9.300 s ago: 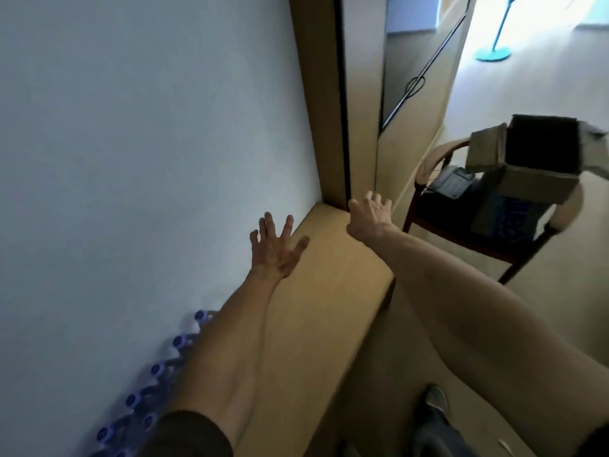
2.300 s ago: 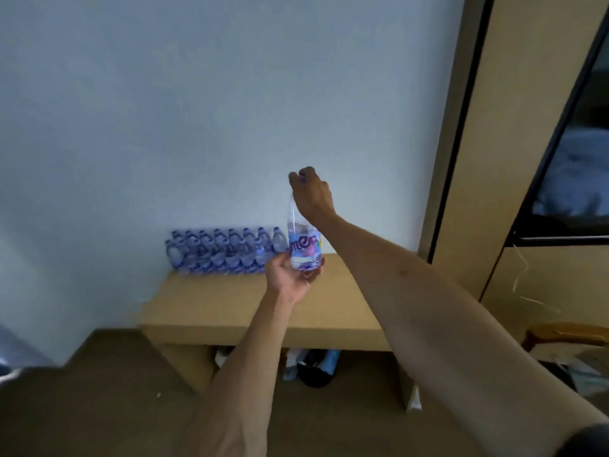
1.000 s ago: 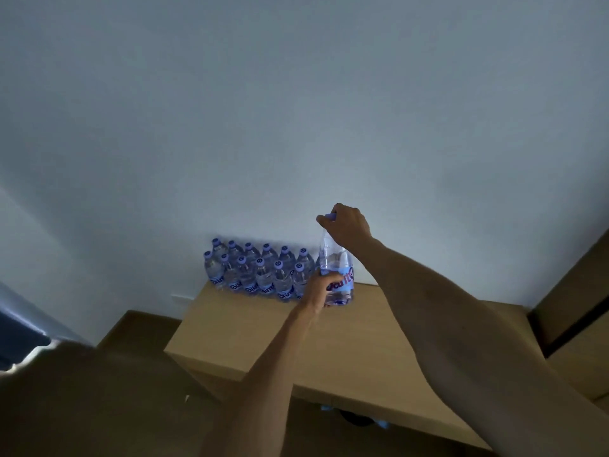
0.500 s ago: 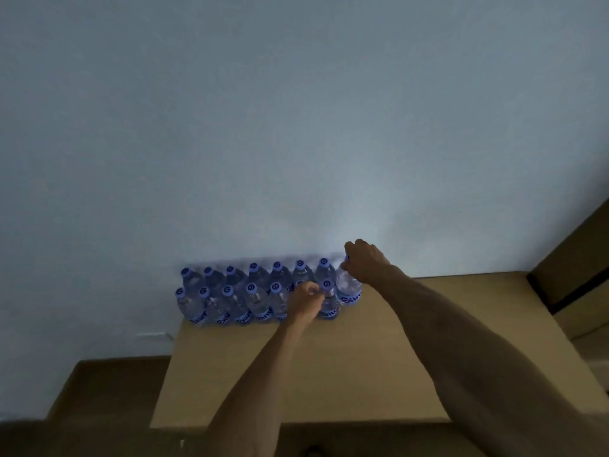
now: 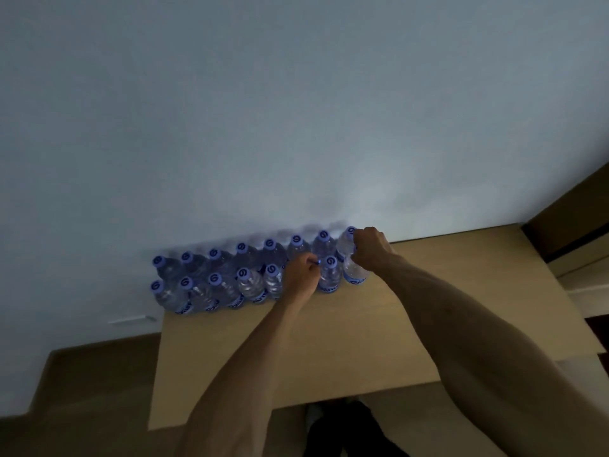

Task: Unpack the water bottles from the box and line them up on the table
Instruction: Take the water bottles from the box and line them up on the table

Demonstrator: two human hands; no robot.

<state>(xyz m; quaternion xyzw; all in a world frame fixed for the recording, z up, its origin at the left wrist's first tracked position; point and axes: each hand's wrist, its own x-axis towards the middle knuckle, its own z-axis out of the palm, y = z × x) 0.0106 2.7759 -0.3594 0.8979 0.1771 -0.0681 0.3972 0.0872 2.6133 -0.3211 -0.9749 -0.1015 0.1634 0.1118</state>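
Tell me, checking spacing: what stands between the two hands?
In the head view, one blue-capped clear plastic bottle stands between left hand and right hand.

- A pale, bluish-grey wall (image 5: pixel 296 110) is filling most of the view, dim and bare.
- A brown floor (image 5: pixel 92 380) is showing low on the left, below the wall.
- A tan wooden cabinet side with a dark edge (image 5: pixel 573 222) is standing at the far right.
- Something dark (image 5: pixel 342 430) is lying on the floor at the bottom, too shadowed to identify.
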